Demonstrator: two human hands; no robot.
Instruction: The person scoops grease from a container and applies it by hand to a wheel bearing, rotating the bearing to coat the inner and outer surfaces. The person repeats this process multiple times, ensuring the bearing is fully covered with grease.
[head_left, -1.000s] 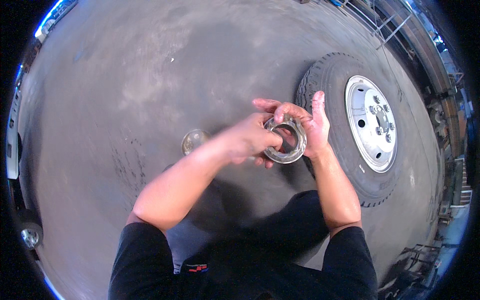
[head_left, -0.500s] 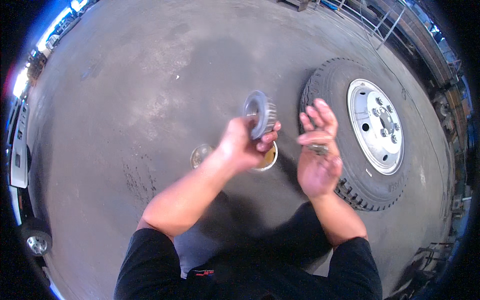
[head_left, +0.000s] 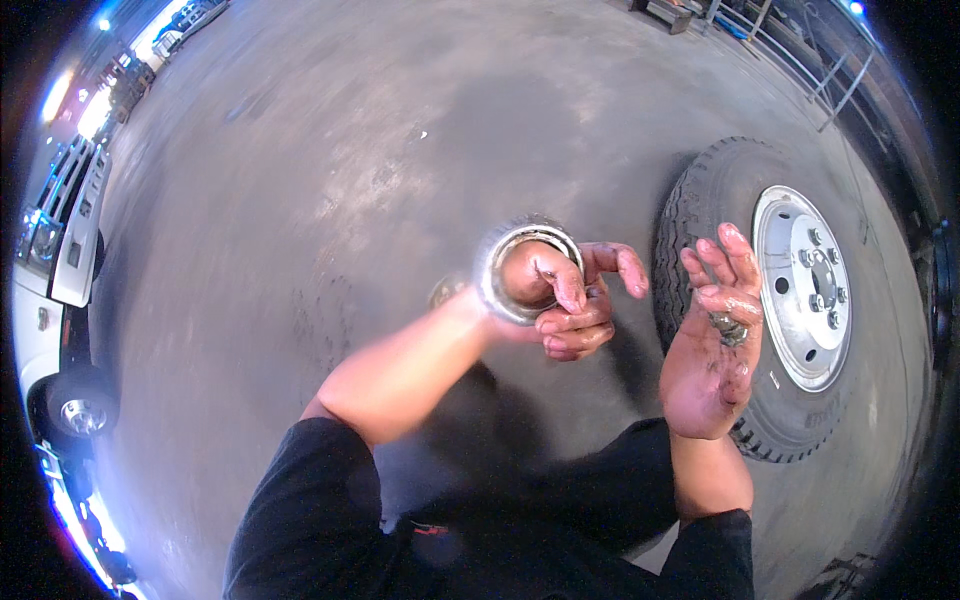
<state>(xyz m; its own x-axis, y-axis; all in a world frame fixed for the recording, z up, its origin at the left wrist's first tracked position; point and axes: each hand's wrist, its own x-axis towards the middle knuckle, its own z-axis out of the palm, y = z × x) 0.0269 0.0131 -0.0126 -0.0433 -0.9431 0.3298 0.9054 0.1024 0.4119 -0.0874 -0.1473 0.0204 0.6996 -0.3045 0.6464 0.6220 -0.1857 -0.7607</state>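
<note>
A metal roller bearing (head_left: 490,262) encircles the base of my left thumb, held in my left hand (head_left: 575,300). The thumb comes through its bore and bends over the rim, while the index finger points right and the other fingers curl below. To its right, my right hand (head_left: 712,345) is raised and cupped, palm toward me, fingers partly spread. A dark, glossy lump that looks like grease (head_left: 730,328) sits in that palm under a bent finger. Both hands look smeared. Behind my left forearm, a small round container or lid (head_left: 447,291) shows only in part.
A large truck wheel (head_left: 690,220) with a silver rim lies tilted just right of my right hand. A white vehicle (head_left: 65,230) stands at the far left. A metal frame (head_left: 800,60) is at the back right. Concrete floor (head_left: 330,170) stretches beneath.
The bearing has turned from edge-on to facing me, with my left thumb now through it and my index finger extended. The view has shifted, and a yellowish open tin below the left hand is now hidden.
</note>
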